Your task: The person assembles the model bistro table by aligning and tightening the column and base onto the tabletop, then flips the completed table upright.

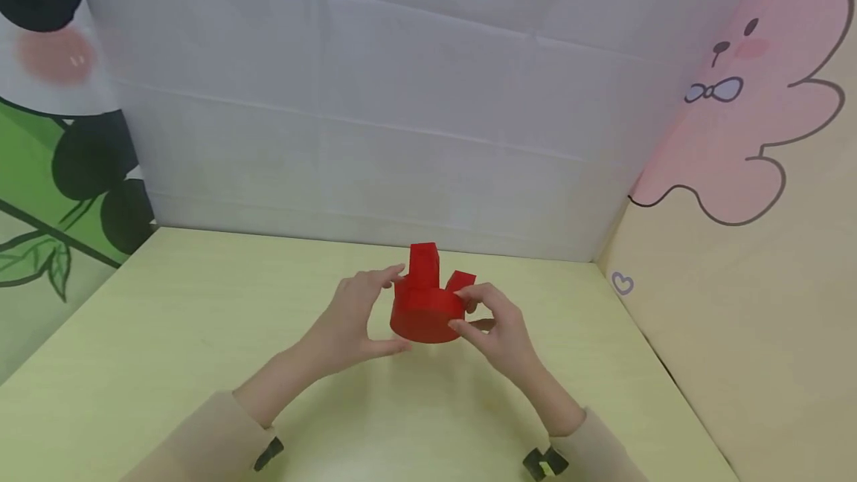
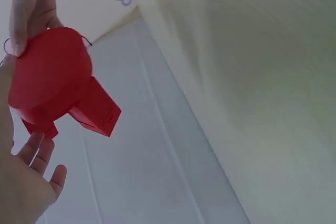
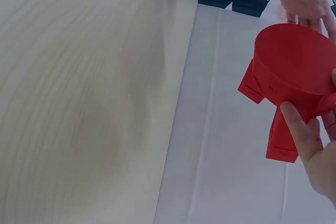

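Observation:
A red round piece (image 1: 428, 315) with blocky square prongs is held up above the table, its flat disc side toward me and the prongs pointing up and away. My right hand (image 1: 498, 326) pinches its right edge between thumb and fingers. On the other side my left hand (image 1: 348, 318) spreads thumb and fingers around the left edge; whether the fingertips touch it is unclear. In the left wrist view, the left hand's relaxed fingers (image 2: 41, 156) lie near one prong of the red piece (image 2: 52, 72). Small marks show on the piece (image 3: 294, 61) in the right wrist view.
The pale yellow table (image 1: 221, 318) extends below the hands. A white creased sheet (image 1: 402, 95) stands behind it. Right is a panel with a pink bear (image 1: 756, 117); left is a panel with a green and black cartoon print (image 1: 80, 162).

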`<state>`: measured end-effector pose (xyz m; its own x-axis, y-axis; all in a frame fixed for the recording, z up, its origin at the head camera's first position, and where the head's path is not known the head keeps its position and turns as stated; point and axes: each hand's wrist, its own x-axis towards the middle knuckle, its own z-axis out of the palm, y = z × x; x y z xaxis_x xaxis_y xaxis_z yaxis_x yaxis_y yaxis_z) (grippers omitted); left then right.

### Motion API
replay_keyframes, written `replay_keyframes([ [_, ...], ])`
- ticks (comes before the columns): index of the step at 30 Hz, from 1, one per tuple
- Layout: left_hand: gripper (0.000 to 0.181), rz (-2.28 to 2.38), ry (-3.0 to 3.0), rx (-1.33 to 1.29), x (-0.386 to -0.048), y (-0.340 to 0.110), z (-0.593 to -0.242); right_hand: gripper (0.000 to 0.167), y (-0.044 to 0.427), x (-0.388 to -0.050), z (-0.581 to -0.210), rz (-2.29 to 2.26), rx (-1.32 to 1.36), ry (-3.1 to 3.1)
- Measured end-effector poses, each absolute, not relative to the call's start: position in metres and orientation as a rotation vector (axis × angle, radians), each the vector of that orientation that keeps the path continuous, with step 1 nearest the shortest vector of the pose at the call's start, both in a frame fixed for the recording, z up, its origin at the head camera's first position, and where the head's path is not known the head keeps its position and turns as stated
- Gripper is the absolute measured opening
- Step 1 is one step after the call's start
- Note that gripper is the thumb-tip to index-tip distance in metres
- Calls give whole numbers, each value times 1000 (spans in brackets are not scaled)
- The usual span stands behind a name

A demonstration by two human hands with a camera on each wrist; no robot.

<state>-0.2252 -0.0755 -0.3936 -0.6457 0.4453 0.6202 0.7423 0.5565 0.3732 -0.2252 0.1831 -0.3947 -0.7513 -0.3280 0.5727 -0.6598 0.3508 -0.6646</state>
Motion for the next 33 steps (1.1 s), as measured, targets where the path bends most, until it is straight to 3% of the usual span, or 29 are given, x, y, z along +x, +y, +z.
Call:
replay_keyframes([
  [7,102,-547,-2179,-1018,-218,-81,-415,31,179,-220,-384,1791,652,-2386],
  [16,95,-669,-2116,-984,-213,-77,-415,36,171,-220,-384,2117,453,-2365],
  [22,92,-796,-2204,-899,-216,-80,-416,42,167,-224,-387,2106,533,-2317],
  [33,85,-1165,-2421,-763,-230,-87,-421,63,175,-246,-408,1697,783,-2547],
])
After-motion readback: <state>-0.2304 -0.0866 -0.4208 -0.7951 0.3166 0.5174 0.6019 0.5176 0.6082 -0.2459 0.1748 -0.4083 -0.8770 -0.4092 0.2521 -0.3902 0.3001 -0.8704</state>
